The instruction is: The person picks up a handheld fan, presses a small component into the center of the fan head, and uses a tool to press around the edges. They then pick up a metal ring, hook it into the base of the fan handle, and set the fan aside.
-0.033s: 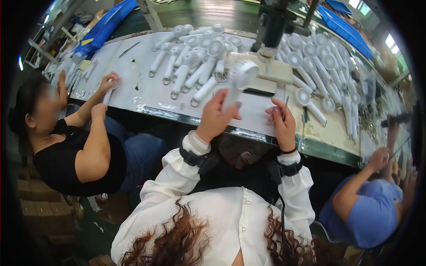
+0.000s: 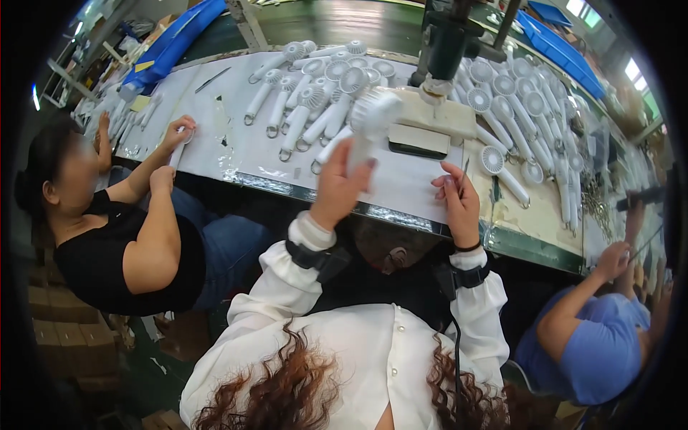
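A white handheld fan (image 2: 376, 113), blurred by motion, is gripped by its handle in my left hand (image 2: 335, 185). Its round grille head points up and away from me above the table's front edge. My right hand (image 2: 460, 204) is closed, thumb and fingers pinched together, around a slim dark pointed tool (image 2: 466, 165) that sticks up past the fingers. Just beyond my hands stands a dark green press (image 2: 443, 46) over a pale block (image 2: 437, 111). Behind the held fan lies a pile of similar white fans (image 2: 312, 97) with metal rings at their handle ends.
More white fans (image 2: 534, 100) are heaped on the right, one lying apart (image 2: 502, 172). A thin tool (image 2: 213, 79) rests on the left of the table. A co-worker in black (image 2: 118, 236) sits left, another in blue (image 2: 591, 340) right. Blue trays (image 2: 559, 50) stand behind.
My left hand and the fan have shifted slightly to the left, and the fan's head has tilted. My right hand stays nearly in place.
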Available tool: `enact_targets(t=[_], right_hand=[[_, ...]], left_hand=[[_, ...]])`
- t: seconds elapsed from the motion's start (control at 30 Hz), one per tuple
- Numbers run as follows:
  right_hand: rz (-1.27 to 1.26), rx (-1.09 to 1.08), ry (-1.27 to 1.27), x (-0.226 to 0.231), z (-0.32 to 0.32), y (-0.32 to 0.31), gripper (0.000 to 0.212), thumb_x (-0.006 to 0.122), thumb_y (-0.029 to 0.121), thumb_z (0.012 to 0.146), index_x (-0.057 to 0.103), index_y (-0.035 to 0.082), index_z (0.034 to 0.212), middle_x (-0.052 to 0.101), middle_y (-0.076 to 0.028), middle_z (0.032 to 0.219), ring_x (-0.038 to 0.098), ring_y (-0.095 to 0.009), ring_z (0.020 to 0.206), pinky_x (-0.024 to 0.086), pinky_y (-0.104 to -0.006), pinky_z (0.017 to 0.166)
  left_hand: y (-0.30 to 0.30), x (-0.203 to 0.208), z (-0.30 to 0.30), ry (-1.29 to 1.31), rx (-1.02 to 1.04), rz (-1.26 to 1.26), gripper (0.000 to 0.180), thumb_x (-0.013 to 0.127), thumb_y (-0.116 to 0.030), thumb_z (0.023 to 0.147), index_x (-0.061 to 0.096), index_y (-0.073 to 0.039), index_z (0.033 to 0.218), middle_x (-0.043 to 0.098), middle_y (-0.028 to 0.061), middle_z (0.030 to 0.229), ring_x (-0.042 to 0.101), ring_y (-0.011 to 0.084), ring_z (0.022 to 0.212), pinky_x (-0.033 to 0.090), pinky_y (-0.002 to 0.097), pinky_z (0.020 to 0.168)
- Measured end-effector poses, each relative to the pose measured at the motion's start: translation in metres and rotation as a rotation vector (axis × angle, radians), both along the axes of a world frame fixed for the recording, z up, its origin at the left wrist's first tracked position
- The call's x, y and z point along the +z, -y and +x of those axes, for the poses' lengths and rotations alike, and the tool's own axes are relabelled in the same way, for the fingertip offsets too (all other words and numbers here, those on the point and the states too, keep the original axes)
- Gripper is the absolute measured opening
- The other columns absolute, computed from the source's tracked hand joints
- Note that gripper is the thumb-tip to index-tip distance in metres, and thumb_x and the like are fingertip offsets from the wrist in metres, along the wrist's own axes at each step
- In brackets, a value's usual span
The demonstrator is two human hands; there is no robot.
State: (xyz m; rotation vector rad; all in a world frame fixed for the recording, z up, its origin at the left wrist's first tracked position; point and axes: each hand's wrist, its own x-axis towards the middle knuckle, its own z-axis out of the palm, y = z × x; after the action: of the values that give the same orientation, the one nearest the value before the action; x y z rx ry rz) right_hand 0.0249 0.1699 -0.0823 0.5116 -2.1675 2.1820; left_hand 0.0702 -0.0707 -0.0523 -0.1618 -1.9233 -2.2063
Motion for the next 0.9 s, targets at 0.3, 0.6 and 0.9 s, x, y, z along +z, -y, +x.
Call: enact_targets(t=[0.3, 0.6, 0.9], right_hand=[[0.019, 0.023, 0.014, 0.004, -0.001, 0.003, 0.029, 0.045, 0.008, 0.100, 0.055, 0.001, 0.127, 0.062, -0.003, 0.091, 0.050, -0.006, 0.073, 0.043, -0.0198, 0.071], [0.086, 0.016, 0.021, 0.009, 0.001, 0.007, 0.029, 0.045, 0.009, 0.100, 0.056, 0.001, 0.126, 0.062, -0.002, 0.091, 0.049, -0.006, 0.073, 0.043, -0.0193, 0.071], [0.126, 0.027, -0.001, 0.010, 0.003, 0.006, 0.029, 0.046, 0.010, 0.100, 0.056, 0.002, 0.126, 0.063, -0.001, 0.089, 0.049, -0.005, 0.071, 0.043, -0.0195, 0.068]], left_hand=[[0.224, 0.015, -0.051, 0.070, 1.062, -0.723, 0.035, 0.051, -0.015, 0.092, 0.043, -0.004, 0.124, 0.065, 0.0179, 0.090, 0.064, 0.0324, 0.081, 0.048, 0.0424, 0.073], [0.326, -0.029, -0.090, 0.463, 0.917, -1.144, 0.035, 0.050, -0.015, 0.086, 0.054, -0.010, 0.121, 0.058, 0.0261, 0.114, 0.059, 0.0414, 0.102, 0.048, 0.0462, 0.088], [0.375, -0.042, -0.131, 0.172, 1.388, -1.600, 0.044, 0.050, -0.014, 0.083, 0.055, -0.007, 0.126, 0.051, 0.0249, 0.125, 0.048, 0.0432, 0.116, 0.036, 0.0516, 0.101]])
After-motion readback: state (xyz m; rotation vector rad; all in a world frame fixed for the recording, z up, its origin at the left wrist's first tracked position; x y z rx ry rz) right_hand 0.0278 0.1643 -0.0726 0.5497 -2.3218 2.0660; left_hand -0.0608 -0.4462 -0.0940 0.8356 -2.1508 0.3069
